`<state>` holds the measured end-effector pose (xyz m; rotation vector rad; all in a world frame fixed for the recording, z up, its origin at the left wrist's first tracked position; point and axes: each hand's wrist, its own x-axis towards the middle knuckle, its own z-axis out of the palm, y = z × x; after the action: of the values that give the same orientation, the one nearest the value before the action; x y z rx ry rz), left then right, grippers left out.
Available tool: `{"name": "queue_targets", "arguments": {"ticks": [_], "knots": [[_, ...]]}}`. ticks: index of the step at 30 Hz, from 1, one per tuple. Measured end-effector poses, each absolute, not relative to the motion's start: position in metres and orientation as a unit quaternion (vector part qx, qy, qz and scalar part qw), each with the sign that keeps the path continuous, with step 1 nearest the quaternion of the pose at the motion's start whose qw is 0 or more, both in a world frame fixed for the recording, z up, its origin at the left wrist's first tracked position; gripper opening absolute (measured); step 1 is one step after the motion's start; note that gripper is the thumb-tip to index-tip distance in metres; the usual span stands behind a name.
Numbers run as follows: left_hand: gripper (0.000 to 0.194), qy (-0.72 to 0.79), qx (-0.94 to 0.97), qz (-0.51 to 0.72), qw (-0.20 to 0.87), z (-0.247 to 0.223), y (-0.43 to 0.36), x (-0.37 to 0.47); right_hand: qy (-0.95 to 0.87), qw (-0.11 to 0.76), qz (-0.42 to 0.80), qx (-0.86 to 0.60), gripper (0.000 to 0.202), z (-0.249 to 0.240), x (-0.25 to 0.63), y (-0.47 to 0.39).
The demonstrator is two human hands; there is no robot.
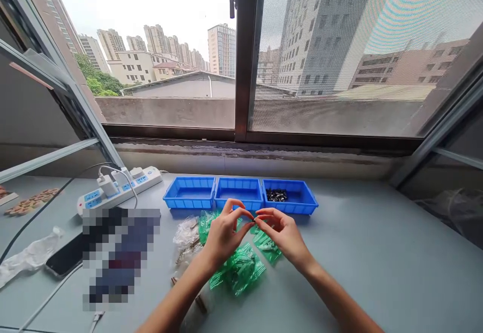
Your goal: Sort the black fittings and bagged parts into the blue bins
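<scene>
My left hand (225,230) and my right hand (283,230) meet fingertip to fingertip above the table. Both pinch at one spot, where a small dark piece (253,219) shows between the fingertips; its kind is too small to make out. Below the hands lie green plastic bags (241,268) with small parts inside. Clear plastic bags (186,235) holding metal-looking pieces lie left of them, partly hidden by my left forearm. Just beyond my fingers stand three blue bins in a row. The right bin (302,199) holds a heap of small black and silver parts (276,195).
The left bin (188,198) and middle bin (238,188) stand beside the right one. A white power strip (149,176) with plugs, a phone (62,257), cables and crumpled white plastic (33,257) lie to the left. A window (241,134) rises behind the table.
</scene>
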<state>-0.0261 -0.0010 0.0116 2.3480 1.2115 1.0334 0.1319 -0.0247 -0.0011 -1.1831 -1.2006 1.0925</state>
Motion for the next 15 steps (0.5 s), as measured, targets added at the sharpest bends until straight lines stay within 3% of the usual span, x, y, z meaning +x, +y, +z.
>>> {"name": "queue_targets", "arguments": {"ticks": [7,15], "knots": [[0.014,0.438,0.825,0.352,0.053,0.014,0.002,-0.031,-0.508,0.550,0.423,-0.511,0.041,-0.004,0.140,-0.018],[0.019,0.406,0.832,0.376,-0.043,0.017,0.006,-0.037,-0.426,0.626,0.352,-0.551,0.058,-0.004,0.164,-0.002]]}}
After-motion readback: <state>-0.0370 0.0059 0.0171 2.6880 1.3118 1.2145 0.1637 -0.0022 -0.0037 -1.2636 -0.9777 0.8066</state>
